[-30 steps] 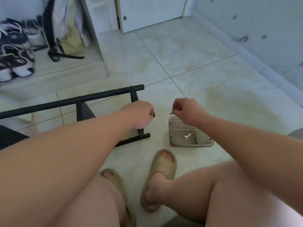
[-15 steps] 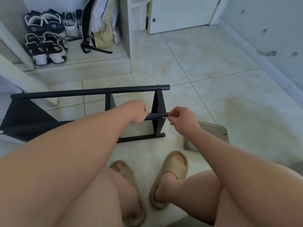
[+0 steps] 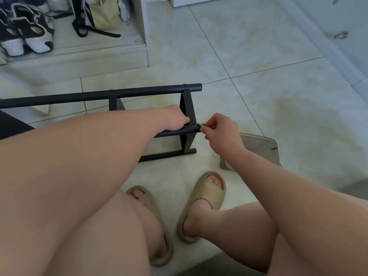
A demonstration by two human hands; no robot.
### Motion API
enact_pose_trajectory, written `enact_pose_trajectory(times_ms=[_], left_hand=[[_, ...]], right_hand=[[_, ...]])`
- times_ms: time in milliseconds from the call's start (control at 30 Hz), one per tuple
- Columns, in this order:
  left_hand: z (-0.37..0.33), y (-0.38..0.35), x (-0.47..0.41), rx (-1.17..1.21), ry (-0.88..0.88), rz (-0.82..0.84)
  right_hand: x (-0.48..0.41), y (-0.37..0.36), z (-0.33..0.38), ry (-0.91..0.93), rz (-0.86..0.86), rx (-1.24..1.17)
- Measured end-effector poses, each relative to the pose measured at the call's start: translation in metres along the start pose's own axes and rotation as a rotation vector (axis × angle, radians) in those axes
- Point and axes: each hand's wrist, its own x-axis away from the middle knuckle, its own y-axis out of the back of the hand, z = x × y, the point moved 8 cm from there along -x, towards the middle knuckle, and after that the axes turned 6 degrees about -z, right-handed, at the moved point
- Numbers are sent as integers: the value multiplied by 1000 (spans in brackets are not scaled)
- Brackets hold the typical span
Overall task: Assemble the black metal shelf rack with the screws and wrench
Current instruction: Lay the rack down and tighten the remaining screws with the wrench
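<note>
The black metal shelf rack [image 3: 139,93] lies on its side on the tiled floor in front of me. My left hand [image 3: 175,118] grips its middle black bar [image 3: 173,132] just left of the upright end bracket [image 3: 188,116]. My right hand [image 3: 221,130] pinches a small silver screw [image 3: 201,125] against the right end of that bar. The wrench is hidden from view.
A beige parts tray [image 3: 262,146] sits on the floor just right of my right hand, partly behind my forearm. My feet in tan slippers [image 3: 207,198] are below the rack. Shoes [image 3: 25,34] and a bag [image 3: 103,14] fill a low white cabinet at the top left.
My right hand has come left from above the tray to the end of the middle bar, holding the screw. The view has swung left and down, and the wrench in the tray is now covered.
</note>
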Motion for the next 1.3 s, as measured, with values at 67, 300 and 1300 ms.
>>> enact_pose_trajectory(times_ms=[67,300,1300], left_hand=[[-2,-6,-2,34,5,37],[0,-16,-8,135,67,59],[-1,-27,-13,266,96,150]], right_hand=[[1,0,-4,-12,1,-9],[13,-5,-19,-39,32,-13],[15,-13,0,95,37,81]])
